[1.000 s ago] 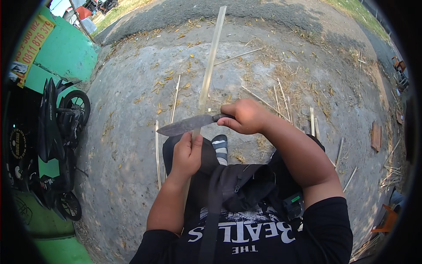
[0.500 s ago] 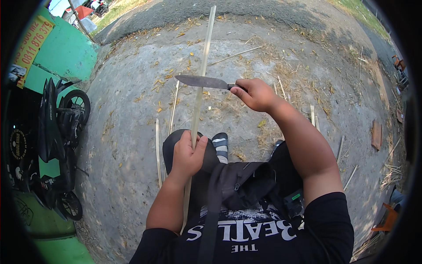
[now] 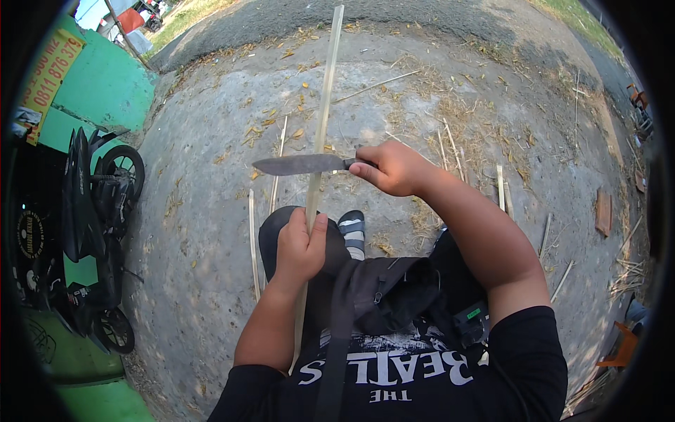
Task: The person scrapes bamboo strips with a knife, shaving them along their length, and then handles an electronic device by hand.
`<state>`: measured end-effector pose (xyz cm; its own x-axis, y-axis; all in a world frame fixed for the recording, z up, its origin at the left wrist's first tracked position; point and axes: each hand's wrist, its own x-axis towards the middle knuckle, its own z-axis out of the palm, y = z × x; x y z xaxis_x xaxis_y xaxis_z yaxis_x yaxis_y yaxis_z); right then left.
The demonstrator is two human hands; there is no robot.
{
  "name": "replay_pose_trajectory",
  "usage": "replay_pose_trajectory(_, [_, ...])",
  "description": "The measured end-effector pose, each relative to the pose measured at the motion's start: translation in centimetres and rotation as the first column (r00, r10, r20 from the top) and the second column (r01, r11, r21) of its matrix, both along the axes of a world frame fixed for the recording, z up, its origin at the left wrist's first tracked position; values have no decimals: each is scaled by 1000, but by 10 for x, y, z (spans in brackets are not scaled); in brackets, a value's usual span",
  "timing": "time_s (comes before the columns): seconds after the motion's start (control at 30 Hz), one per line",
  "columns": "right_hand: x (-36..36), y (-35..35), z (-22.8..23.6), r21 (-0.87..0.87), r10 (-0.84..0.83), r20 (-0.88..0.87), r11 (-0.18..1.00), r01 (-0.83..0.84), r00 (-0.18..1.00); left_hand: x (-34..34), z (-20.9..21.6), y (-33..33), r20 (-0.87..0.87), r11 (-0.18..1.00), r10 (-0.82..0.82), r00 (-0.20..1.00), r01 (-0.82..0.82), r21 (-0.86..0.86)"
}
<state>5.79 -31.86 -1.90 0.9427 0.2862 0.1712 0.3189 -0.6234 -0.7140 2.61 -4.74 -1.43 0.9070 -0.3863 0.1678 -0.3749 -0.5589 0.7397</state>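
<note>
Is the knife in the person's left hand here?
No, the right hand holds the knife, while the left hand grips the long pale strip.

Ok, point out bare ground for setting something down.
Mostly bare grey concrete lies between the black motorcycle and the long, pale, thin strip lying left of the left hand. It's crowded beyond and right of the right hand: tan dry straw with thin pale sticks.
</note>
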Motion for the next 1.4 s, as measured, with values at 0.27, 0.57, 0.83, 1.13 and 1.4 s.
replay_pose_trajectory(0.27, [1,3,-1,-101,65,-59,992,-71,996,4,-3,-3,81,996,-49,995,42,84])
replay_pose_trajectory(0.57, [4,0,-5,-122,-15,61,992,23,998,-2,-2,-5,95,999,-10,995,5,48])
replay_pose_trajectory(0.83, [-5,13,-4,-152,65,36,987,-59,997,0,-3,-2,62,998,-6,998,2,64])
replay_pose_trajectory(1.13, [0,10,-11,-133,65,47,989,-58,997,2,7,-3,-77,996,-5,997,12,90])
replay_pose_trajectory(1.4, [6,-8,-6,-137,-111,73,983,121,991,3,5,3,-136,1000,-4,991,5,4])
